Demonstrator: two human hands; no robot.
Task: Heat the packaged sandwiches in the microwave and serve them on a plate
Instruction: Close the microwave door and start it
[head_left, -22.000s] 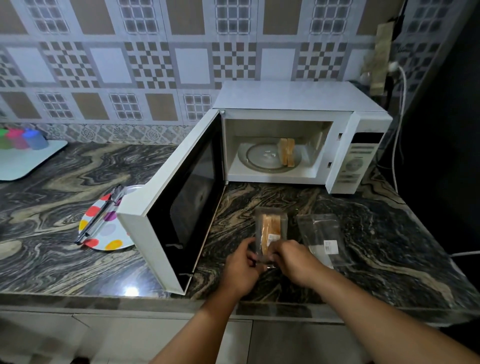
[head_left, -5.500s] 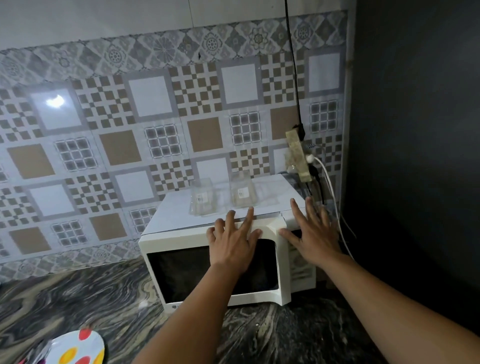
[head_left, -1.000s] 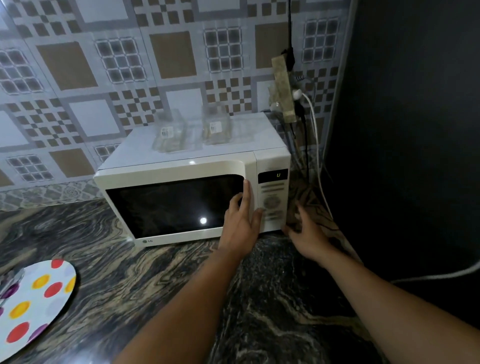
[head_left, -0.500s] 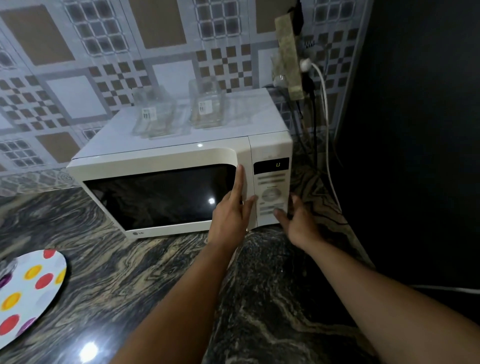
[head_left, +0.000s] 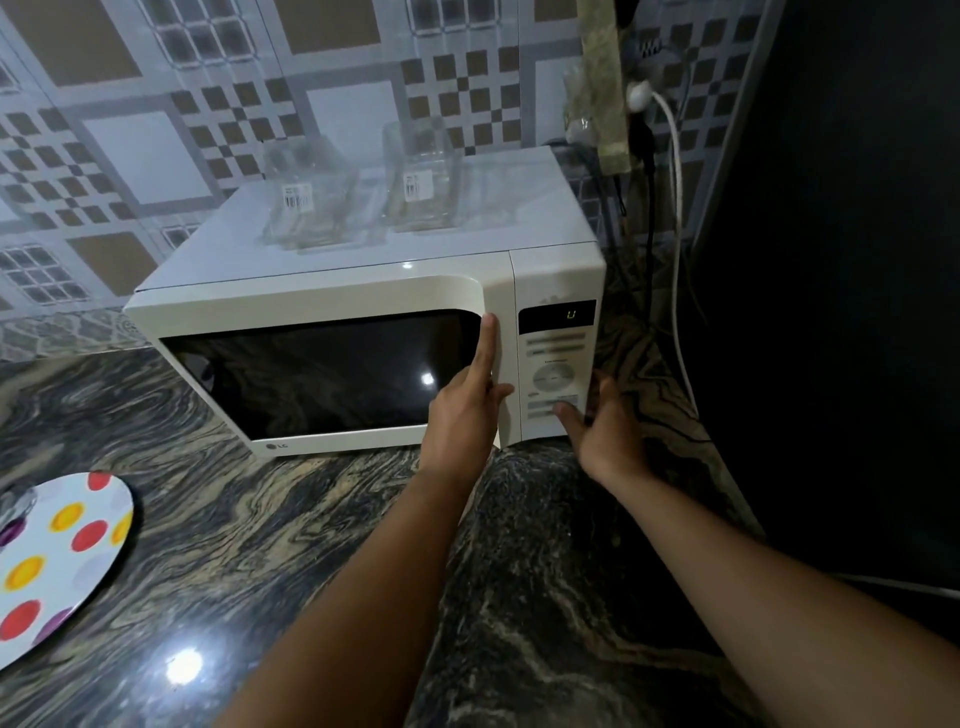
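Observation:
The white microwave (head_left: 322, 291) stands on the dark marbled counter with its door closed and its window dark, so the sandwiches are hidden. Its display (head_left: 557, 316) shows one green digit. My left hand (head_left: 470, 400) rests flat on the door's right edge, fingers straight and pointing up. My right hand (head_left: 602, 421) is at the lower part of the control panel, its thumb touching a button below the round dial (head_left: 554, 377). Two empty clear sandwich packages (head_left: 311, 202) (head_left: 423, 182) stand on top of the microwave. A white plate with coloured dots (head_left: 57, 561) lies at the left edge.
A power strip (head_left: 605, 88) with a white plug and cables hangs on the tiled wall behind the microwave's right corner. A dark wall (head_left: 831, 260) closes off the right side. Marbled counter (head_left: 260, 545) spreads in front of the microwave.
The view has come a little closer to the microwave. My right hand has moved up from beside the panel's bottom corner onto its lower buttons. My left hand stays on the door.

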